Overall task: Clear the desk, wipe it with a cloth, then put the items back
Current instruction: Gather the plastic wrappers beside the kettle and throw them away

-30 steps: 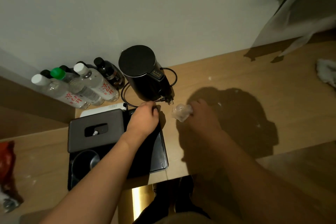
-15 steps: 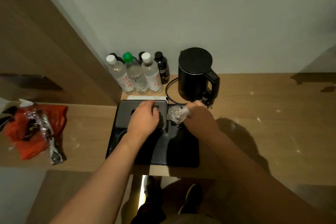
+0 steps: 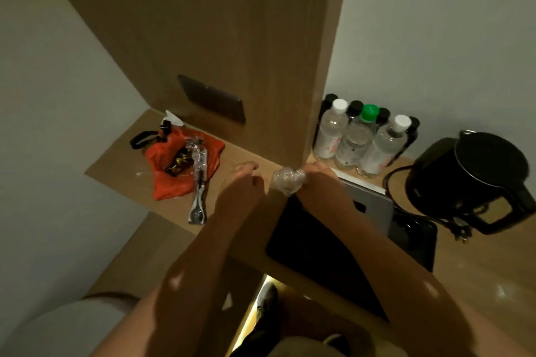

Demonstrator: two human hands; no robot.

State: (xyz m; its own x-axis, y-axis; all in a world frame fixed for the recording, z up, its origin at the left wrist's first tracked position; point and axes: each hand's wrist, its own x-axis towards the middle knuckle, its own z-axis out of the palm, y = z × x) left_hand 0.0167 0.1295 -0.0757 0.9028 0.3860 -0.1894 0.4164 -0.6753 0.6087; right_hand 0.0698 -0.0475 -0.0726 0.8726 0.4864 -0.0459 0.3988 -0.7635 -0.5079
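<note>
- Head view: the right hand point(image 3: 320, 180) is pinching a crumpled clear plastic wrapper point(image 3: 287, 181) above the worktop point(image 3: 478, 266), its fingers closed on the wrapper's right end.
- The left hand point(image 3: 242, 185) is hovering just left of the wrapper with its fingers curled inward and nothing visibly in it; whether it is touching the wrapper cannot be told.
- A black tray point(image 3: 319, 243) is lying on the worktop under the right forearm, with a grey tissue box point(image 3: 368, 203) sitting on its far part.
- A black kettle point(image 3: 478, 177) is standing to the right of the tray, its cord point(image 3: 390, 185) looping out on the worktop beside it.
- Clear water bottles point(image 3: 356, 142) with white and green caps are standing against the wall, with dark-capped bottles behind them.
- A tall wooden panel point(image 3: 232, 52) is rising left of the bottles.
- On the lower surface left of the panel, an orange plastic bag point(image 3: 174, 182) is lying crumpled, with a wrapped spoon point(image 3: 198, 200) resting across its right edge.
- A cloth is not showing here.
</note>
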